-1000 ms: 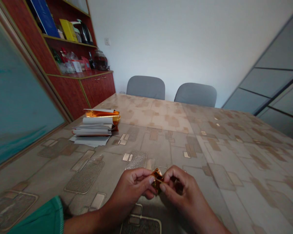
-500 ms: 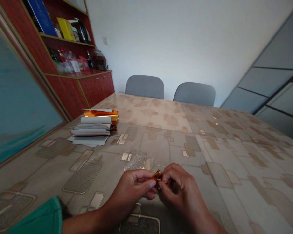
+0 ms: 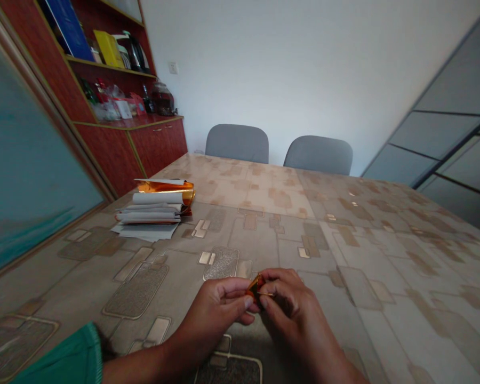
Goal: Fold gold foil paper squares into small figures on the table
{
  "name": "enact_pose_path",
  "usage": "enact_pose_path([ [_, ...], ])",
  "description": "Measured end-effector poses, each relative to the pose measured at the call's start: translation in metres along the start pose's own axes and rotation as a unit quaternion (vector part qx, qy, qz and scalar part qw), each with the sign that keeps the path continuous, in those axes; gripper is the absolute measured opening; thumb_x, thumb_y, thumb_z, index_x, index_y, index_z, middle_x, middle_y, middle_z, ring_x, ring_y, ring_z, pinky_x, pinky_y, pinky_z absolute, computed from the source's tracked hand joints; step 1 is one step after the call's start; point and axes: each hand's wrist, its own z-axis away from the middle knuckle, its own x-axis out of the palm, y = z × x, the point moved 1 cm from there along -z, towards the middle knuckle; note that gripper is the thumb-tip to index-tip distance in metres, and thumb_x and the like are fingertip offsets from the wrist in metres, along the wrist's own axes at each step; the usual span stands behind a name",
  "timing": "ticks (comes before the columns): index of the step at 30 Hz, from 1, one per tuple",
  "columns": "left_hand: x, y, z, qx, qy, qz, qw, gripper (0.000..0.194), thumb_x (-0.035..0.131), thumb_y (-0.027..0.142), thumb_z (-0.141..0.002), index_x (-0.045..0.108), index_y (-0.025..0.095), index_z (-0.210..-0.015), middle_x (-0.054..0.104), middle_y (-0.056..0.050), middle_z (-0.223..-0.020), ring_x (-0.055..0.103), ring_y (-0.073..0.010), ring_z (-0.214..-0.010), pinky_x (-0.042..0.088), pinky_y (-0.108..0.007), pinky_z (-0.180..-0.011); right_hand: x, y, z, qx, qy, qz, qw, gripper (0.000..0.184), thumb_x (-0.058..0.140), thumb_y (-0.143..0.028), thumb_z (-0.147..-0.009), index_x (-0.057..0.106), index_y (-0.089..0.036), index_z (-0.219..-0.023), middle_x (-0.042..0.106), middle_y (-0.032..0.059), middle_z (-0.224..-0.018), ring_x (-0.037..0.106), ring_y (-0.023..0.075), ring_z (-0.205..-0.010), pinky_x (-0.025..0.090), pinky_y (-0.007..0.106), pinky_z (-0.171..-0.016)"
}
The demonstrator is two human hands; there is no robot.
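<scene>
Beige and brown, one patterned table (image 3: 272,240) fills most of the view. Behind its far edge stand two grey chairs, one at left (image 3: 237,143) and one at right (image 3: 319,154). One pile of folded papers (image 3: 154,214) lies on the table's left part, with shiny orange showing near its top.

The two forearms come from the lower corners, the left one with a green sleeve (image 3: 64,358), and both hands meet above the near part of the table. The left hand (image 3: 222,305) pinches one small orange foil (image 3: 255,288) between thumb and fingers; the right hand (image 3: 294,304), its fingers curled, pinches the foil's other side. Compared with one second before, the right fingers cover more of the foil, and less of it is visible.
</scene>
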Motion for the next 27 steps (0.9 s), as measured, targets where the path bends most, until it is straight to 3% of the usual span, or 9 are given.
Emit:
enact_pose_path([
  [4, 0.0017, -0.0011, 0.0022, 0.009, -0.011, -0.001, 1.000, 0.029, 0.079, 0.036, -0.077, 0.081, 0.015, -0.096, 0.078, -0.008, -0.086, 0.070, -0.0195, -0.079, 0.054, -0.024, -0.066, 0.0036, 0.0034, 0.0009, 0.004, 0.006, 0.002, 1.000, 0.017, 0.072, -0.008, -0.083, 0.074, -0.024, -0.076, 0.072, 0.0048, -0.098, 0.064, 0.0228, -0.101, 0.050, 0.034, -0.085],
  [8, 0.0024, 0.0018, 0.0029, 0.010, -0.030, -0.002, 1.000, 0.026, 0.077, 0.031, -0.079, 0.081, 0.016, -0.099, 0.078, -0.007, -0.086, 0.070, -0.0191, -0.082, 0.054, -0.023, -0.068, 0.0055, 0.0017, 0.0008, 0.000, -0.005, -0.004, 1.000, 0.020, 0.070, -0.008, -0.086, 0.073, -0.023, -0.073, 0.069, 0.0053, -0.101, 0.063, 0.0219, -0.101, 0.049, 0.032, -0.084],
  [15, 0.0012, 0.0047, 0.0015, 0.009, -0.004, -0.008, 1.000, 0.030, 0.077, 0.041, -0.080, 0.081, 0.015, -0.095, 0.077, -0.007, -0.085, 0.069, -0.0200, -0.080, 0.055, -0.025, -0.067, 0.0045, -0.0010, 0.0027, 0.032, -0.013, 0.021, 0.999, 0.018, 0.068, -0.013, -0.089, 0.074, -0.021, -0.074, 0.060, 0.0043, -0.086, 0.060, 0.0203, -0.085, 0.046, 0.031, -0.073],
  [20, 0.0007, -0.0016, 0.0016, 0.031, -0.025, 0.022, 0.999, 0.037, 0.080, 0.046, -0.079, 0.080, 0.017, -0.101, 0.077, -0.006, -0.088, 0.069, -0.0191, -0.085, 0.054, -0.025, -0.077, 0.0044, 0.0012, 0.0013, 0.046, -0.004, -0.043, 0.998, 0.019, 0.062, -0.015, -0.090, 0.075, -0.021, -0.077, 0.060, 0.0041, -0.086, 0.060, 0.0193, -0.083, 0.045, 0.029, -0.068],
  [24, -0.0002, -0.0009, -0.0001, 0.024, 0.002, 0.034, 0.999, 0.040, 0.086, 0.048, -0.073, 0.080, 0.015, -0.094, 0.076, -0.005, -0.083, 0.066, -0.0155, -0.075, 0.053, -0.024, -0.073, 0.0013, -0.0010, -0.0001, 0.037, -0.011, -0.046, 0.998, 0.022, 0.060, -0.020, -0.093, 0.075, -0.021, -0.078, 0.060, 0.0043, -0.086, 0.060, 0.0187, -0.083, 0.046, 0.029, -0.069],
  [27, -0.0009, 0.0022, -0.0029, 0.015, 0.031, 0.049, 0.998, 0.044, 0.087, 0.050, -0.070, 0.078, 0.013, -0.093, 0.075, -0.005, -0.081, 0.066, -0.0141, -0.070, 0.053, -0.024, -0.068, -0.0016, -0.0057, -0.0004, 0.009, -0.035, -0.026, 0.999, 0.026, 0.049, -0.019, -0.098, 0.074, -0.021, -0.090, 0.061, 0.0060, -0.092, 0.061, 0.0193, -0.087, 0.047, 0.030, -0.074],
])
